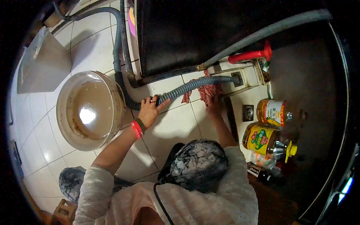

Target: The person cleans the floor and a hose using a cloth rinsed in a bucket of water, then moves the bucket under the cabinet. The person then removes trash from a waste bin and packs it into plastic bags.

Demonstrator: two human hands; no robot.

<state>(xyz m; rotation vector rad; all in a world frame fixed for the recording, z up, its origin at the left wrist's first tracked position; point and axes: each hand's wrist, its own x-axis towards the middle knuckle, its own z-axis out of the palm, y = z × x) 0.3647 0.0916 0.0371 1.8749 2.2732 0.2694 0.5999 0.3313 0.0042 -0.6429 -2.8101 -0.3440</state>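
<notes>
My left hand [149, 113], with bracelets at the wrist, grips a grey corrugated hose [185, 87] just above the floor, its thumb lying along the ribs. The hose runs right to a square floor drain [237, 79] and bends away to the left into a darker stretch. Lower down, my right hand [214, 107] is closed on a crumpled red patterned cloth [208, 92]. That cloth lies on the tiles beneath and beside the hose, and the fingertips are partly hidden in it.
A big tub of murky water [88, 112] stands at left, near a lined bin [47, 63]. Oil bottles [259, 139] and a small drain cover [248, 113] are at right. A red-handled tool [245, 57] and a grey pipe [262, 33] are at the back.
</notes>
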